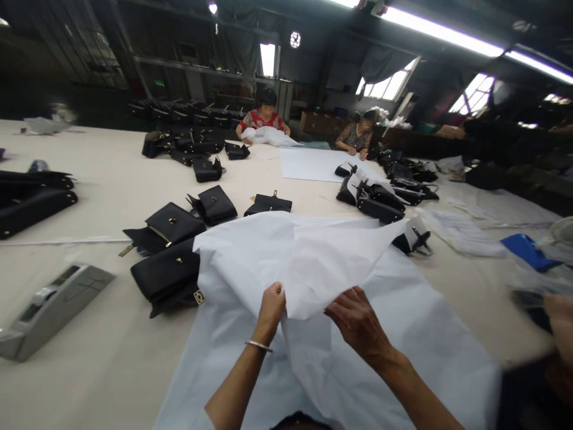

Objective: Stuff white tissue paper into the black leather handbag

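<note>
A large sheet of white tissue paper [304,257] is lifted and folded over in front of me, above more white paper [421,340] spread flat on the table. My left hand [271,307], with a thin bangle at the wrist, is closed on the near edge of the lifted sheet. My right hand [356,319] grips the same edge a little to the right, fingers curled into the paper. Black handbags [168,272] lie just left of the sheet, partly covered by it.
More black handbags [376,200] lie scattered over the cream table [98,358]. A grey tape dispenser [51,307] sits at the near left. Two people sit at the far side with white paper. A blurred person's hand [559,322] is at the right edge, near a blue object [528,251].
</note>
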`<control>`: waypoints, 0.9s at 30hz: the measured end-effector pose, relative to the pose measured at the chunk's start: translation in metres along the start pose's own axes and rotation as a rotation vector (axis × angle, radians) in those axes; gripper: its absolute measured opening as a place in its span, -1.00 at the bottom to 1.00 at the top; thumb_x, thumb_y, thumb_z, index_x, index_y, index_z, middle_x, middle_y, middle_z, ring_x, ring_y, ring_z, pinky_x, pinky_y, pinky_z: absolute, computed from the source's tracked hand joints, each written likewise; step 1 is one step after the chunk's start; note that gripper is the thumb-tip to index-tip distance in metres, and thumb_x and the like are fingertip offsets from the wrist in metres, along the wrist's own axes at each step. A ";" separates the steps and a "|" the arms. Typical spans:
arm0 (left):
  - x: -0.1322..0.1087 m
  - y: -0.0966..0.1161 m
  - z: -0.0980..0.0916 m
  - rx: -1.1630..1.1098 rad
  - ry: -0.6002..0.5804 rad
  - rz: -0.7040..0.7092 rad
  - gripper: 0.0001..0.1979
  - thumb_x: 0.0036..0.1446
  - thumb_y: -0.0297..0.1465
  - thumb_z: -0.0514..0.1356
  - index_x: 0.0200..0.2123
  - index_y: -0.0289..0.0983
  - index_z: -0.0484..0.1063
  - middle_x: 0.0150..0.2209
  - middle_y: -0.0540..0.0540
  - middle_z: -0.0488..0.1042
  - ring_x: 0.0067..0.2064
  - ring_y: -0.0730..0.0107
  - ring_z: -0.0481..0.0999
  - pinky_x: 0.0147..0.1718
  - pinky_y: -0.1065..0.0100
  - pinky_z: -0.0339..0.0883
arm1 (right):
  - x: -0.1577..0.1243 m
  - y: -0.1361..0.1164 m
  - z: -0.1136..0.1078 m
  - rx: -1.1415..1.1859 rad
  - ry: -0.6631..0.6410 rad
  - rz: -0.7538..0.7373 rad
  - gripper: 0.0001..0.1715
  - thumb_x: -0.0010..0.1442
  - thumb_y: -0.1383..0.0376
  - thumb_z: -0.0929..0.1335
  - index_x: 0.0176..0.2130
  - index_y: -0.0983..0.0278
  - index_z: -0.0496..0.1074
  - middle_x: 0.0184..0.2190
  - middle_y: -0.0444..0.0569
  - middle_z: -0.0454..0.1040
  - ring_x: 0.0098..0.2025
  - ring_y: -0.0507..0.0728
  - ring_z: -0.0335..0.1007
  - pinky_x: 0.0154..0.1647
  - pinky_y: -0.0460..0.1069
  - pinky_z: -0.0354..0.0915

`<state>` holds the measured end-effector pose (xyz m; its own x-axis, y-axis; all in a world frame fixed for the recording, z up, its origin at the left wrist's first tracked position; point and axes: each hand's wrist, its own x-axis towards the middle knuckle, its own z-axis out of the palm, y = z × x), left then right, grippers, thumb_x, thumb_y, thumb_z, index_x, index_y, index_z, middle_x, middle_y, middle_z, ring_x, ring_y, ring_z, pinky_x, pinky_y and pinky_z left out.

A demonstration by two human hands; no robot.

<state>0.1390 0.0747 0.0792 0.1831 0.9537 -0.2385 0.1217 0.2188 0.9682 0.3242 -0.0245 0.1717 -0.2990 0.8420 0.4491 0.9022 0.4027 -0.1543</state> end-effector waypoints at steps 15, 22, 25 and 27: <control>-0.050 0.014 -0.038 0.088 0.313 0.351 -0.92 0.05 -0.33 0.17 -0.41 -0.21 0.37 -0.40 -0.05 0.43 -0.29 0.24 0.42 -0.22 0.25 0.34 | 0.054 -0.017 -0.006 0.205 -0.086 0.257 -0.44 0.20 -0.16 0.33 -0.55 0.20 0.38 -0.56 -0.13 0.44 -0.43 0.11 0.36 -0.27 0.06 0.23; -0.072 0.031 -0.038 -0.418 -0.216 0.061 -0.59 0.04 -0.15 0.30 -0.12 -0.31 0.52 -0.15 -0.18 0.61 -0.10 0.05 0.55 -0.14 0.22 0.41 | 0.062 -0.044 0.009 0.436 -0.245 0.487 -0.50 0.07 -0.04 0.44 -0.54 0.20 0.19 -0.57 -0.20 0.26 -0.48 0.04 0.18 -0.46 -0.05 0.13; -0.073 0.040 -0.036 -0.500 -0.251 0.041 -0.60 0.02 -0.21 0.35 -0.11 -0.30 0.53 -0.11 -0.17 0.61 -0.04 0.04 0.54 -0.07 0.21 0.41 | 0.063 -0.045 0.012 0.595 -0.397 0.611 -0.50 0.03 0.03 0.46 -0.53 0.21 0.14 -0.58 -0.26 0.15 -0.48 -0.01 0.07 -0.49 -0.08 0.06; -0.073 0.044 -0.035 -0.513 -0.303 0.020 -0.61 0.00 -0.26 0.37 -0.10 -0.27 0.52 -0.12 -0.14 0.61 -0.04 0.08 0.54 -0.07 0.24 0.41 | 0.064 -0.046 0.013 0.695 -0.512 0.671 -0.49 -0.02 0.08 0.49 -0.53 0.22 0.13 -0.58 -0.27 0.13 -0.48 -0.03 0.04 -0.50 -0.09 0.03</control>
<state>0.0972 0.0218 0.1423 0.4598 0.8739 -0.1577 -0.3578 0.3449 0.8678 0.2596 0.0159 0.1966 -0.0510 0.9505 -0.3065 0.6052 -0.2147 -0.7666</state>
